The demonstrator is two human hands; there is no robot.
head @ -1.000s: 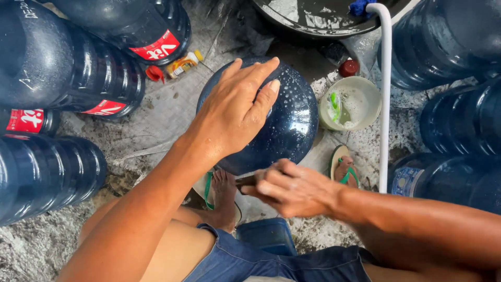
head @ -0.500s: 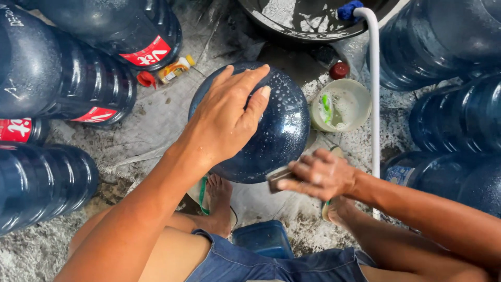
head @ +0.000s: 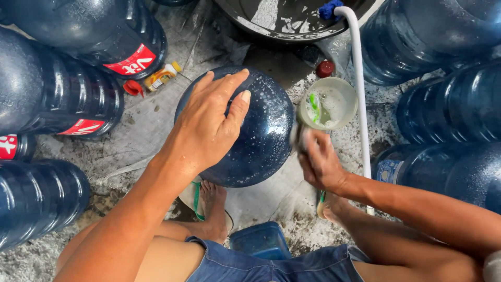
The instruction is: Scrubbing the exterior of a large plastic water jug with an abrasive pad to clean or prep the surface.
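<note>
1. Right hand point(head: 319, 163) has shifted from the wet blue jug's point(head: 261, 130) lower edge up its right side, fingers curled, grip blurred.
2. Left hand point(head: 209, 125) spread flat on the jug, which stands on the floor between the person's feet.
3. One bowl point(head: 334, 99), one white hose point(head: 360, 94).

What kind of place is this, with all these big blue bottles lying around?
Probably an outdoor spot for washing water-cooler jugs. Many large blue jugs lie on a wet concrete floor, a white hose leads from a dark basin, and the left hand steadies one wet, soapy jug.
</note>
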